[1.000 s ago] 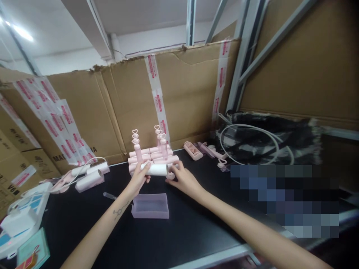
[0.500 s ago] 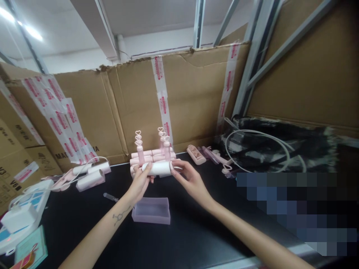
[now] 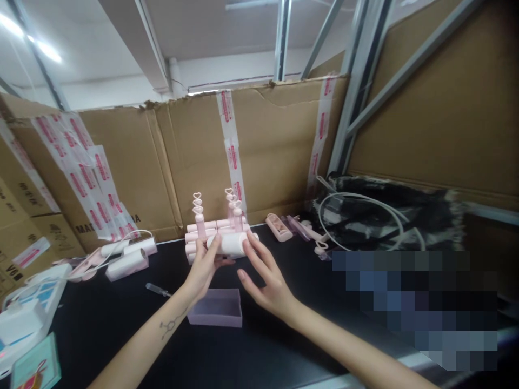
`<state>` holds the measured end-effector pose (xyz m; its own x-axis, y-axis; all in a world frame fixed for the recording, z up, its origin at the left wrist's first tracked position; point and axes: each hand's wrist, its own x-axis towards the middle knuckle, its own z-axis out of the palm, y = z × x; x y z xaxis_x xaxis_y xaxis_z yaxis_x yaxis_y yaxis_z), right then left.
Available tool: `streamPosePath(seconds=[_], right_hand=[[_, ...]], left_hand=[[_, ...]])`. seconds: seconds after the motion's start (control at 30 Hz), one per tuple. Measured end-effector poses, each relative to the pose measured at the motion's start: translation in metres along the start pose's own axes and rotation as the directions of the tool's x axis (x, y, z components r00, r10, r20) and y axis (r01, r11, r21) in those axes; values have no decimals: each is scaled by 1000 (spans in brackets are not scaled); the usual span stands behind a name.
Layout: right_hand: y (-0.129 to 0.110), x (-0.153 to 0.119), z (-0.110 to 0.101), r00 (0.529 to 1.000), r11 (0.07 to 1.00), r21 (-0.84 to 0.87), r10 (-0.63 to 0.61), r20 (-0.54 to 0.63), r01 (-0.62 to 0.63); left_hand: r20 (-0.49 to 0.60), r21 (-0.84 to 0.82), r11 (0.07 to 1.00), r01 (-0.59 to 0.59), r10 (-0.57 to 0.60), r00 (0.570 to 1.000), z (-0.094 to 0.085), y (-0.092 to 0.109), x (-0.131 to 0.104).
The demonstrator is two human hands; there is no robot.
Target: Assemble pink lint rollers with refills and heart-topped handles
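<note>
A white cylinder (image 3: 230, 244) lies level in the grip of my left hand (image 3: 203, 267), its fingers wrapped round the left part. My right hand (image 3: 271, 283) is at the other end, fingers stretched out and thumb apart, with the fingertips against that end of the cylinder. Right behind it are several stacked pink cylinders (image 3: 193, 236). Among them stand pink sticks with heart-shaped tops (image 3: 200, 221). Below my hands a translucent purple box (image 3: 214, 319) rests on the black table (image 3: 267, 354).
To the left lie white cylinders (image 3: 128, 265) with a cable, a small screwdriver (image 3: 157, 290) and a power strip (image 3: 48, 294). At the right are a pink case (image 3: 279, 227), loose pink parts (image 3: 320, 246) and a coiled white cable (image 3: 357, 194). A cardboard wall (image 3: 275, 146) stands behind.
My right hand has opened, its thumb dropping away from the cylinder's end. The cylinder stays in my left hand, turned slightly. The whole view has shifted a little.
</note>
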<state>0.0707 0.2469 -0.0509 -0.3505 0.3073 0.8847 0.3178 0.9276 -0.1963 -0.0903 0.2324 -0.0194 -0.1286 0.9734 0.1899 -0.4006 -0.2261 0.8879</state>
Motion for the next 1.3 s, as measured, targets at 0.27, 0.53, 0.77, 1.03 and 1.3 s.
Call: streamPosePath(seconds=[0.27, 0.53, 0.77, 1.03, 1.3], right_hand=[[-2, 2, -21, 991, 992, 129, -19, 135, 1], [66, 35, -5, 897, 860, -301, 441, 29, -413], [162, 56, 1, 734, 565, -722, 669, 120, -398], [161, 51, 3, 713, 541, -691, 699, 54, -479], [119, 72, -32, 757, 747, -158, 654, -6, -646]], left_hand=[[199, 31, 984, 175, -177, 964, 10, -1, -16], [122, -188, 981, 55, -32, 992, 10, 9, -10], [-11, -202, 978, 40, -43, 999, 1, 24, -5], [28, -21, 996, -88, 88, 996, 8, 26, -13], [167, 436, 844, -314, 267, 949, -13, 19, 4]])
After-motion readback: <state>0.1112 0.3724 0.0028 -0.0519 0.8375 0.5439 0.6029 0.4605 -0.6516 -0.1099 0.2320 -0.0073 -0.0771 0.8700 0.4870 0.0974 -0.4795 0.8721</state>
